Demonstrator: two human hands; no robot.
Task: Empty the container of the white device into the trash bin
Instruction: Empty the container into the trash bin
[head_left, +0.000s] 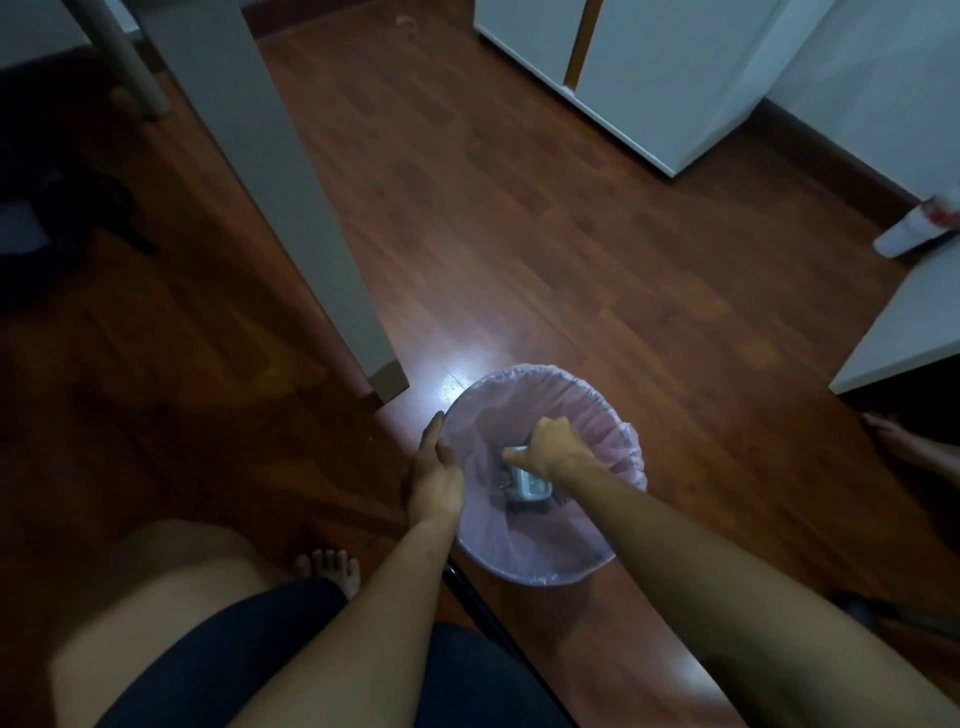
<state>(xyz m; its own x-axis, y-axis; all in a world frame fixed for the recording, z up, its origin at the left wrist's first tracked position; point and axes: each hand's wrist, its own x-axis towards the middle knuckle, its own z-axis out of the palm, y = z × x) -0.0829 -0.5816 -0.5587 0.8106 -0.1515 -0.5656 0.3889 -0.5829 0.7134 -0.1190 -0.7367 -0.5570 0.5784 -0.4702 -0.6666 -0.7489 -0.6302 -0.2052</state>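
Low in the middle of the frame a round trash bin (540, 467) stands on the dark red-brown wooden floor (519, 234), lined with a thin pink bag (597, 415) whose edge is folded over the rim. The left hand (435, 475) rests on the bin's left rim, fingers pressed together and lying along the outside of the bag, thumb just over the edge. The right hand (553, 447) reaches down inside the bin from the lower right, its fingers curled shut around the top of a small clear container (530, 484), with one finger or the thumb pointing left (the picture is too dim to tell which). The container sits within the bin's opening, below the rim, and something dark shows beneath it at the bottom of the bag; whether that is its contents cannot be told. Just above and left of the bin a bright patch of light reflects off the floor. A grey table leg (291, 208) runs from the upper left down to a spot near the bin's upper left edge. White cabinets (649, 78) fill the upper right, and a white board or shelf (904, 332) juts in at the right edge. At the bottom left a bare knee and dark shorts (291, 654) show, with a bare foot (328, 566) on the floor left of the bin.
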